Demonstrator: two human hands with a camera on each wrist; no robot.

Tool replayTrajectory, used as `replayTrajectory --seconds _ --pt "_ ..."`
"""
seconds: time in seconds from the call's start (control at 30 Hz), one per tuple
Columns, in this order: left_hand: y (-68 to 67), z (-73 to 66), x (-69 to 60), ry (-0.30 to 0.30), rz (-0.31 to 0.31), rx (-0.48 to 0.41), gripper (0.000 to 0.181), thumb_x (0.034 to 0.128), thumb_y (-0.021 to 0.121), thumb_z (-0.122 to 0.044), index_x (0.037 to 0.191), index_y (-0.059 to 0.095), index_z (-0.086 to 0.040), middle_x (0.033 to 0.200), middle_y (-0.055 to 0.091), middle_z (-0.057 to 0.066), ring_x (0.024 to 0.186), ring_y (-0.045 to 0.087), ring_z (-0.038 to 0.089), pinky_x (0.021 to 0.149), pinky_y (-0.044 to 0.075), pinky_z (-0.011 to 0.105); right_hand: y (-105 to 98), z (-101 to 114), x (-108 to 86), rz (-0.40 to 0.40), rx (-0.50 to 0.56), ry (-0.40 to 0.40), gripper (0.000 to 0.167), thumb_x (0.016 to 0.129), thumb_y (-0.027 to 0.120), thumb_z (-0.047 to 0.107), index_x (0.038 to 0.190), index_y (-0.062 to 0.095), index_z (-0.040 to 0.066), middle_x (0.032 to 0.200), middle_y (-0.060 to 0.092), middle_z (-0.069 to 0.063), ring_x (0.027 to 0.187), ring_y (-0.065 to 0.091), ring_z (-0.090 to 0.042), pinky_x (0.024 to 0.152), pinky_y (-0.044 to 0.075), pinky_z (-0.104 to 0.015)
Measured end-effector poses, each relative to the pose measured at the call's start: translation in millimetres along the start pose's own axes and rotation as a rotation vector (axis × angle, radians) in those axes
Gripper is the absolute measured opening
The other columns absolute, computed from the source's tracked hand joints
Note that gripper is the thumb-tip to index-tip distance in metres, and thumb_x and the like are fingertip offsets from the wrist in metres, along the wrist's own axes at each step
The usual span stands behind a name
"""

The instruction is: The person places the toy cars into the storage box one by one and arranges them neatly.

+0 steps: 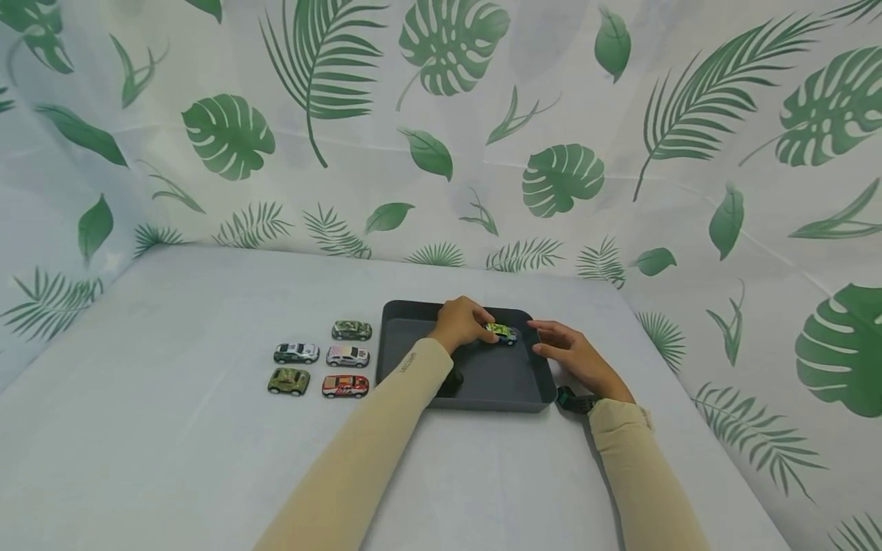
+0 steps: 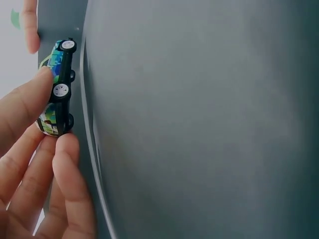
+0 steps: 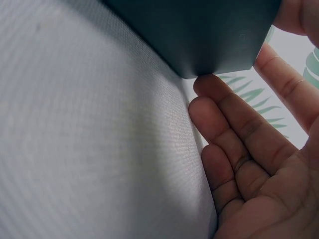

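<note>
A small green, yellow and blue toy car (image 1: 501,333) is pinched by my left hand (image 1: 463,325), over the far right part of a dark grey tray (image 1: 468,403). In the left wrist view the thumb lies on one side of the toy car (image 2: 61,89) and fingertips touch its end; its wheels and dark underside face the tray floor. My right hand (image 1: 577,356) is at the tray's right side, holding nothing, fingers slightly bent. In the right wrist view its fingers lie by the outer tray wall (image 3: 214,40); contact is hard to tell.
Left of the tray, on the white tabletop (image 1: 172,428), stand several toy cars: a dark green camouflage one (image 1: 351,330), a white-and-green one (image 1: 296,353), a pale one (image 1: 347,356), an olive one (image 1: 289,381) and a red one (image 1: 345,386). Leaf-print cloth (image 1: 482,115) hangs behind.
</note>
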State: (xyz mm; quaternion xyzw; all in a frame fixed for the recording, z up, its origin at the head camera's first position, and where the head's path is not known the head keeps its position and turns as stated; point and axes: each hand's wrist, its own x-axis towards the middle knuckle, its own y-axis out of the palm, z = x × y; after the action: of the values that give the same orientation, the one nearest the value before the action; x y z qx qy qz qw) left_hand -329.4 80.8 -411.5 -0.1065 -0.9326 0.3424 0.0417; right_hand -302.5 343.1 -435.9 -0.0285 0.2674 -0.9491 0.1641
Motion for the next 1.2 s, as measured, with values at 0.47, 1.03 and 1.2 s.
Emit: replayTrajectory --seconds 0.47,1.03,1.2 --pt "-0.7 -0.5 0.6 -0.061 0.012 0.043 0.032 0.0850 0.097 -0.023 0.114 0.087 -0.015 0.110 0.082 0.001 0.127 0.065 0.030 0.120 0.044 0.044 1 2 0.3 0.012 0.007 -0.029 0.059 0.109 0.066 0.016 0.161 0.045 -0.003 0.163 0.042 -0.035 0.150 0.041 -0.055 0.123 0.029 -0.073" --pt "-2.7 4.2 0.3 -0.067 0.048 0.008 0.040 0.0825 0.098 -0.019 0.120 0.085 -0.014 0.112 0.082 0.001 0.114 0.071 0.026 0.111 0.052 0.042 3 6 -3.0 0.011 0.026 -0.027 0.059 0.108 0.066 0.013 0.160 0.046 -0.004 0.162 0.043 -0.035 0.150 0.041 -0.055 0.122 0.029 -0.074" --pt "-12.3 1.0 -6.0 -0.046 0.086 -0.028 0.042 0.0849 0.096 -0.015 0.124 0.083 -0.013 0.119 0.080 0.004 0.115 0.071 0.028 0.106 0.055 0.043 2 6 -3.3 0.000 0.027 -0.014 0.058 0.108 0.067 0.013 0.160 0.046 -0.003 0.162 0.043 -0.034 0.151 0.041 -0.055 0.122 0.029 -0.073"
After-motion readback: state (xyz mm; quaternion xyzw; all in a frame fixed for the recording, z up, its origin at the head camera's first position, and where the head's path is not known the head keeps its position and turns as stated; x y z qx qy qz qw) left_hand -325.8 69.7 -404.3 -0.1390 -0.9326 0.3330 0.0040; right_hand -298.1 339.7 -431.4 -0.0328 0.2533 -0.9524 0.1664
